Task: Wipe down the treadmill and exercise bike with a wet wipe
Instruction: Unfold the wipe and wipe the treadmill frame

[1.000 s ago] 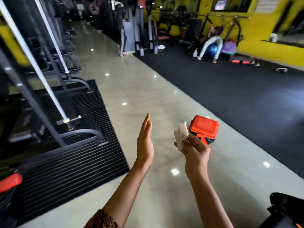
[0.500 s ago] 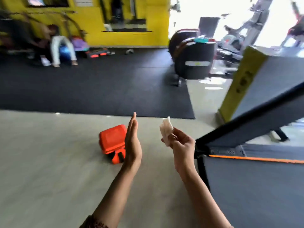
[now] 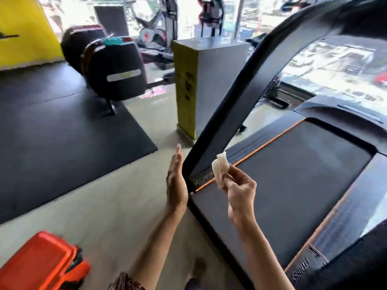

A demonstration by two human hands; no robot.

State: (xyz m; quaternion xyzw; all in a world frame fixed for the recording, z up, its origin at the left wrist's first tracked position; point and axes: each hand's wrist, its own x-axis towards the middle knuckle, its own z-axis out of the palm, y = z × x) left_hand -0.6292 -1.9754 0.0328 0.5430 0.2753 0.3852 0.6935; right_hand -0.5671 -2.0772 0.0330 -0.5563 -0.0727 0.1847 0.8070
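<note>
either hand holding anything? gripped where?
Right hand pinches the folded wet wipe by its lower end between fingertips; the top sticks up free. Left hand is open and flat, empty.

Treadmill [image 3: 293, 185] right; case [image 3: 41, 262] left; pillar [image 3: 209, 84] behind.

Left arm: reached forward from the lower middle of the view, bare forearm, a patterned sleeve edge at the elbow end.
Left hand [image 3: 176, 181]: was flat and edge-on, fingers straight and pressed together, fingertips pointing up and away, palm facing the other hand; it held nothing.
Right arm: rose from the lower right, forearm bare, wrist bent slightly back.
Right hand [image 3: 240, 188]: was raised a little higher than the left, well apart from it, fingers curled in; thumb and fingertips pinched a folded white wipe [image 3: 219, 169] that stood above the knuckles.
</note>
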